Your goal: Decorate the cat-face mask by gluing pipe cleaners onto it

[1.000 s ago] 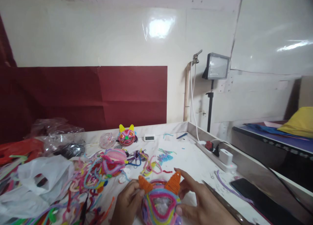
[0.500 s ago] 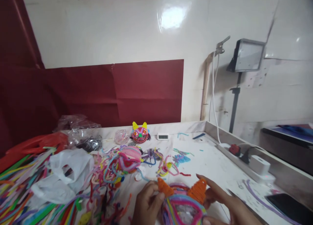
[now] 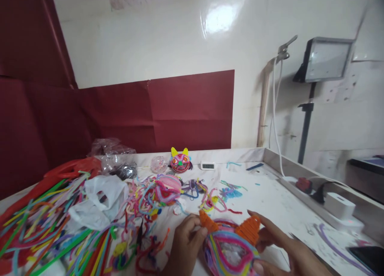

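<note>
A round pipe-cleaner animal head [image 3: 229, 248] is held between both hands at the bottom of the view, its rainbow stripes curving around a clear patch. Two orange pipe-cleaner ears [image 3: 247, 229] stand on its top. My left hand [image 3: 187, 242] pinches the left orange ear between thumb and fingers. On the other side, my right hand [image 3: 279, 248] has its fingers behind the right ear and its thumb against the head's lower right side. The underside of the head is cut off by the frame.
Several loose pipe cleaners [image 3: 54, 224] and a white plastic bag [image 3: 100, 204] cover the left side. A yellow-eared head [image 3: 180, 161], a clear ball [image 3: 159, 164] and a small digital clock [image 3: 208, 165] stand at the back. Right lie a power strip [image 3: 324, 212] and a phone [image 3: 367, 255].
The camera view has turned slightly left, so the scene sits further right in the picture. Both hands keep their hold on the animal head.
</note>
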